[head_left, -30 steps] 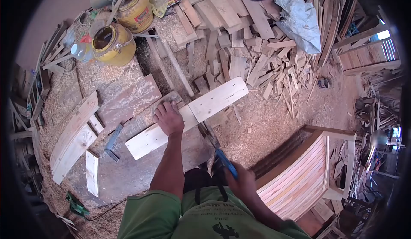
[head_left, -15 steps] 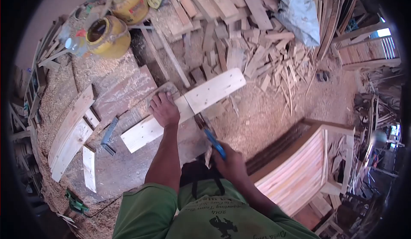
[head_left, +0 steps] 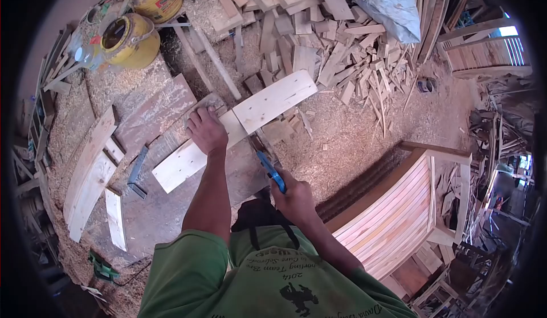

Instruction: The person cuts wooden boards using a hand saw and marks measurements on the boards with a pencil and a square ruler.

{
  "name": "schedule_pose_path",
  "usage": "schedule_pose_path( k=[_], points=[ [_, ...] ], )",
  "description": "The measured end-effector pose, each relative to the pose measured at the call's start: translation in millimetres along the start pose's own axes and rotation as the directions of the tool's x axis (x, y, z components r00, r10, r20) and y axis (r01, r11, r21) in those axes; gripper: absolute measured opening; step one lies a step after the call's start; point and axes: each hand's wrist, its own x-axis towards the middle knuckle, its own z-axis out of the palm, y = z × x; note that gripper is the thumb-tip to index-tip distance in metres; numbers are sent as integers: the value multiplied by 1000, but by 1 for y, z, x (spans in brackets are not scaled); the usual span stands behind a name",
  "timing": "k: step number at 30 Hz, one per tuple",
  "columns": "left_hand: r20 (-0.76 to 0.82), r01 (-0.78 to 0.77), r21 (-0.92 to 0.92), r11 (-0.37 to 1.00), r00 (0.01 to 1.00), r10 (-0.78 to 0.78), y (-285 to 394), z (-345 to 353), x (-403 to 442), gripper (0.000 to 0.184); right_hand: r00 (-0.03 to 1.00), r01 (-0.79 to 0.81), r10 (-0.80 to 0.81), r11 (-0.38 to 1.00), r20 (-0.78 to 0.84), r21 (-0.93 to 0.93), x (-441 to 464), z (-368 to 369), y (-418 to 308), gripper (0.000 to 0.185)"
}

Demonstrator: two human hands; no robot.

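A pale wooden board (head_left: 273,102) lies slantwise over the edge of the workbench, with a dark cut line across its middle. My left hand (head_left: 207,130) presses down on it just left of that line, fingers bent towards the far edge. In my right hand (head_left: 296,200) is the blue handle of a handsaw (head_left: 270,171). Its blade runs up to the board's near edge, in line with the cut; part of the blade is hidden by the board. A metal try square (head_left: 138,172) rests on the bench to the left.
Curved planks (head_left: 85,175) and a short offcut (head_left: 115,218) lie at left. Yellow containers (head_left: 131,41) stand at the back. Scrap wood (head_left: 364,61) is heaped beyond the board. A slatted wooden piece (head_left: 387,212) stands at right. Sawdust covers the floor.
My right hand and the handsaw have shifted up and left in the view, nearer the board. The whole scene has slid slightly left and up; my left hand keeps its place on the board.
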Motion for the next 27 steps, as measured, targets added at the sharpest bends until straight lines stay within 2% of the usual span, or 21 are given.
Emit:
schedule_pose_path(
  k=[4,6,9,11,15,18,21,24,27],
  points=[
    [27,-12,-12,1000,1000,12,3,-3,2,28,996,-88,88,993,12,72,-27,-23,-8,32],
    [43,-5,-4,1000,999,5,5,-4,4,28,997,-75,75,992,3,105,-19,-25,-5,33],
    [56,-7,16,1000,998,6,1,-3,2,28,999,44,-44,999,-15,-5,34,28,23,28],
    [46,2,17,1000,999,-2,2,-2,4,28,997,65,-62,996,-47,68,66,56,30,28],
    [13,-21,-2,1000,1000,21,-1,-2,0,29,996,44,-27,979,-90,200,55,52,26,28],
    [-9,-30,-13,999,1000,29,0,1,0,29,999,-14,20,988,-40,152,25,31,28,31],
    [-33,-39,13,999,999,39,-3,2,1,29,992,65,-36,969,-123,240,20,32,29,33],
    [-3,-33,32,999,999,33,0,1,0,29,996,14,9,971,-92,240,55,74,52,34],
    [-5,-39,46,998,999,39,3,-1,2,28,994,11,20,962,-109,271,78,83,48,35]
  ],
)
